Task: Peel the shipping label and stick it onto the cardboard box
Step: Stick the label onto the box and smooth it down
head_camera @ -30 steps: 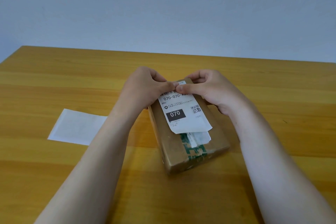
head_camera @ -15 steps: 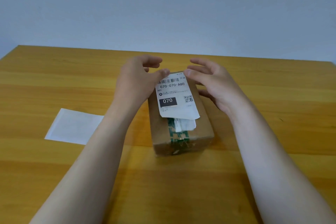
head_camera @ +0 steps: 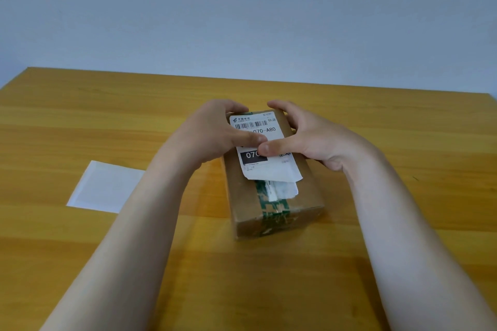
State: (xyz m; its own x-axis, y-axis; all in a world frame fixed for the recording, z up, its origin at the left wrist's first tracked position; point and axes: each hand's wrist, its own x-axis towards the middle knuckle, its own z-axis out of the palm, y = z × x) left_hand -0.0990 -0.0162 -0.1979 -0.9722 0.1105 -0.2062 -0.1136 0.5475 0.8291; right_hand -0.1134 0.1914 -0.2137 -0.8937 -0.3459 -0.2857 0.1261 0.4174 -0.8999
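Observation:
A brown cardboard box [head_camera: 309,188] sealed with green tape [head_camera: 274,207] lies on the wooden table [head_camera: 80,121]. A white shipping label [head_camera: 271,172] with a barcode and "070" printing lies on the box's top, over an older torn label. My left hand [head_camera: 212,131] and my right hand [head_camera: 309,137] wrap their fingers over the box's far end. Both thumbs press side by side on the middle of the label. The label's near edge lifts slightly off the box.
A blank white backing sheet [head_camera: 105,187] lies flat on the table to the left of the box, partly behind my left forearm. A plain pale wall stands past the table's far edge.
My hands went from pinching the label's top edge, to open beside it, to thumbs pressed on its middle. The box turned and now sits flat with the label lying on top.

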